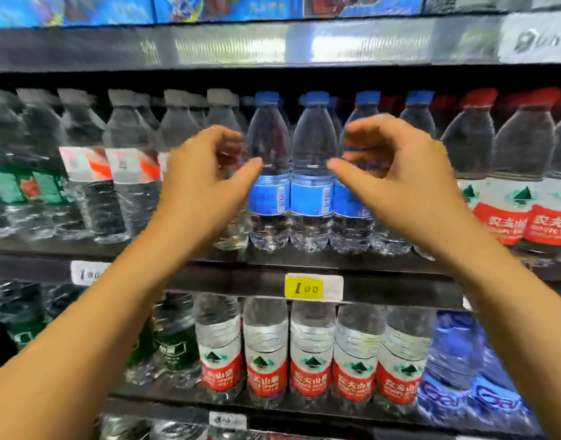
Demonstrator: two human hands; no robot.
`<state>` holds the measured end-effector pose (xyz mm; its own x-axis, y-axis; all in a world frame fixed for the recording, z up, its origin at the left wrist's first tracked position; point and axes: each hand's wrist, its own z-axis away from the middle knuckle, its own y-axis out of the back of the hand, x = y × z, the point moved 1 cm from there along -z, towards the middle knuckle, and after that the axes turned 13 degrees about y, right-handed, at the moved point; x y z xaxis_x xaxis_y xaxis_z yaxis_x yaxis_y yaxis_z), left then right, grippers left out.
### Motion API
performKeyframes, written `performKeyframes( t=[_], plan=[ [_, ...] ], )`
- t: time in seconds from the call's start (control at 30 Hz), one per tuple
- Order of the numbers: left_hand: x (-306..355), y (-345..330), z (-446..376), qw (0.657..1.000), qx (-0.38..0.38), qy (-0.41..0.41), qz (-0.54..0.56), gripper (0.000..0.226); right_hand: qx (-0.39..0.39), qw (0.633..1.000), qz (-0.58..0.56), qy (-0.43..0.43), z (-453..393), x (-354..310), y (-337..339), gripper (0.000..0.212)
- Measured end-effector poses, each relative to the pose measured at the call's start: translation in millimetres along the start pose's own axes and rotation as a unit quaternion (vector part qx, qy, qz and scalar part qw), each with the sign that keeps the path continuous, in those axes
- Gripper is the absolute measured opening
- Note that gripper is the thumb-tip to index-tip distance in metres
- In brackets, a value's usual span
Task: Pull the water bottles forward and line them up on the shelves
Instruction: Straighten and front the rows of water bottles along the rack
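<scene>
Both hands were raised in front of the middle shelf (304,258), flanking a group of blue-capped water bottles (310,173) with blue labels. The left hand (206,173) hung just left of the group, its fingers (223,138) loosely curled and thumb stretched toward the leftmost bottle; whether the thumb tip touched it could not be told through the blur. The right hand (390,166) mirrored it in front of the 3rd and 4th bottles, fingers arched, thumb pointing inward. Neither hand held anything. The cupped, facing shape suggested they were set to bracket the bottles from both sides, so several could be drawn or squared up together.

The blue-labelled bottles stood upright at the shelf's front edge, touching side by side, with more caps showing behind them. Red-capped bottles (520,185) stood to their right and grey-capped ones (129,160) to their left. On the shelf below, under a yellow price tag (304,289), red-labelled bottles (310,354) stood in a row.
</scene>
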<state>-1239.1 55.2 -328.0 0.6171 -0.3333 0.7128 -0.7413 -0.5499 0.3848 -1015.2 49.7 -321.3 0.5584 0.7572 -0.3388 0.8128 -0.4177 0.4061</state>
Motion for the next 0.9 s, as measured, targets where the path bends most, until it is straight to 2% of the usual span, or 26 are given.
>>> performKeyframes(
  t=[0.1,0.2,0.3,0.4,0.53,0.6,0.63,0.67,0.7,0.8,0.9],
  plan=[
    [7,10,-25,0.995,0.054,-0.063,-0.058,0.028,0.009,0.992,0.121,0.025,-31,-12,-19,0.039],
    [21,9,-43,0.985,0.067,-0.106,-0.116,0.034,-0.004,0.966,0.257,0.014,-55,-14,-25,0.038],
    [35,3,-54,0.980,0.044,-0.096,-0.168,0.039,-0.026,0.950,0.313,-0.002,-66,-18,-29,0.054],
    [45,-5,-61,0.974,-0.010,-0.075,-0.212,0.046,-0.069,0.934,0.349,-0.007,-74,-19,-35,0.049],
    [53,-14,-73,0.964,-0.064,-0.047,-0.254,0.038,-0.130,0.928,0.346,-0.047,-91,-18,-48,0.023],
    [53,-18,-78,0.959,-0.071,-0.043,-0.272,0.031,-0.169,0.924,0.332,-0.092,-98,-15,-49,0.039],
    [50,-19,-81,0.957,-0.065,-0.053,-0.276,0.021,-0.187,0.921,0.326,-0.103,-100,-15,-48,0.040],
    [47,-20,-84,0.957,-0.055,-0.065,-0.279,0.013,-0.193,0.919,0.328,-0.100,-102,-14,-46,0.031],
    [43,-21,-87,0.957,-0.044,-0.074,-0.276,0.016,-0.201,0.917,0.330,-0.095,-102,-15,-43,0.023],
    [37,-23,-91,0.955,-0.008,-0.109,-0.274,0.032,-0.240,0.905,0.337,-0.095,-102,-23,-35,0.020],
    [35,-27,-89,0.957,0.024,-0.131,-0.258,0.042,-0.256,0.910,0.305,-0.114,-102,-24,-28,0.035]
  ],
)
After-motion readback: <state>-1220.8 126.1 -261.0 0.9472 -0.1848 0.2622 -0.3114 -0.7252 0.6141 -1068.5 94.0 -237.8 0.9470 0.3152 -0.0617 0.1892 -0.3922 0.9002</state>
